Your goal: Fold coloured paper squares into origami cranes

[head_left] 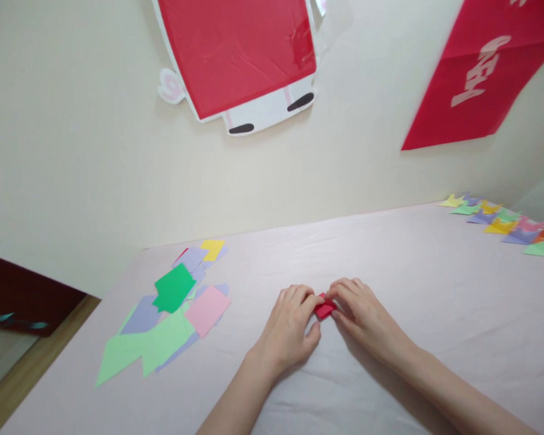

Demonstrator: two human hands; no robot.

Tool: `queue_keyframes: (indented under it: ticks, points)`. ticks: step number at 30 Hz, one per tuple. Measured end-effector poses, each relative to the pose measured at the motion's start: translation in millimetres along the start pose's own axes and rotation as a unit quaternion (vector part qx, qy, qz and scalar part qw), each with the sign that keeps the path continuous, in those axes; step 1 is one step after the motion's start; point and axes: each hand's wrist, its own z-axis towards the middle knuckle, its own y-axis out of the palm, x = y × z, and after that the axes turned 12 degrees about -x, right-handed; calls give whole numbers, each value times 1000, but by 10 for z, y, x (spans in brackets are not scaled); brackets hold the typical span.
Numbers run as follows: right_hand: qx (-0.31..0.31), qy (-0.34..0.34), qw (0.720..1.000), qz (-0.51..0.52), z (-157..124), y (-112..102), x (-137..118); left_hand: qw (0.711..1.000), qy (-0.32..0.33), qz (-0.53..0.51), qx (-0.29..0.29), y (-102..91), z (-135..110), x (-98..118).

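Observation:
A small folded piece of red paper [325, 309] lies on the pale sheet [390, 266], between my two hands. My left hand [295, 320] presses its fingertips on the paper's left edge, the thumb resting on the sheet just below. From the right, my right hand [360, 311] pinches the paper's other side between thumb and fingers. Parts of the red paper are hidden under the fingers of both hands.
Loose paper squares lie at the left, among them a dark green sheet [174, 287], a pink sheet [207, 310] and a light green sheet [167, 341]. Several folded paper shapes [501, 226] stand in rows at the far right. A wall [118, 151] rises behind the surface.

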Motion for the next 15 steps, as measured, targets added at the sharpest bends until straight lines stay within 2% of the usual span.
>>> queue_keyframes:
  ticks: [5, 15]
  points:
    - [-36, -16, 999, -1, 6, -63, -14, 999, -40, 19, 24, 51, -8, 50]
    - [-58, -36, 996, 59, 14, -79, 122, 999, -39, -21, 0, 19, 57, -9]
